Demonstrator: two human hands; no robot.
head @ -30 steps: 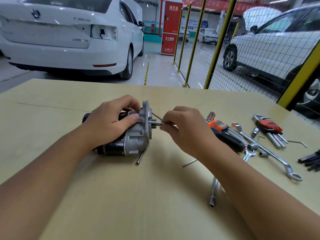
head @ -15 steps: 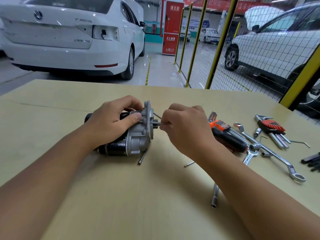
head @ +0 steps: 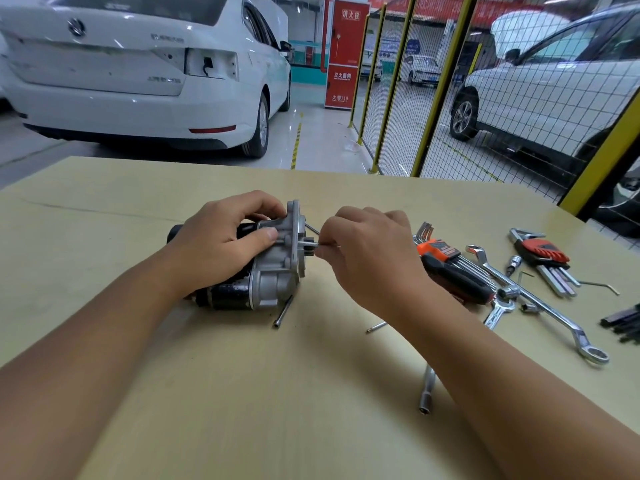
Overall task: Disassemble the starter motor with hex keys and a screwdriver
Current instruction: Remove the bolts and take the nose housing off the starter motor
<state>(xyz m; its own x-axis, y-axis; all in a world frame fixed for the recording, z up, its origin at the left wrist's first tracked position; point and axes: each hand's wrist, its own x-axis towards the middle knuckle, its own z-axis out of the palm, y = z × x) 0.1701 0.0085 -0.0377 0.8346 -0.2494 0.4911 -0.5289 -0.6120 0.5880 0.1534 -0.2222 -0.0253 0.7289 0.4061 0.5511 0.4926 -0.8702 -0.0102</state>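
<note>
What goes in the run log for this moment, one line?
left hand grips starter motor on table | right hand pinches hex key at flange | screwdriver idle

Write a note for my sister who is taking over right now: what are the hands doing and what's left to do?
Left hand grips the starter motor, lying on its side on the table.
Right hand pinches a thin hex key at the motor's front plate.
Done: two long bolts lie loose on the table.
Left: the housing looks unopened. The screwdriver and hex key sets lie to the right.
</note>
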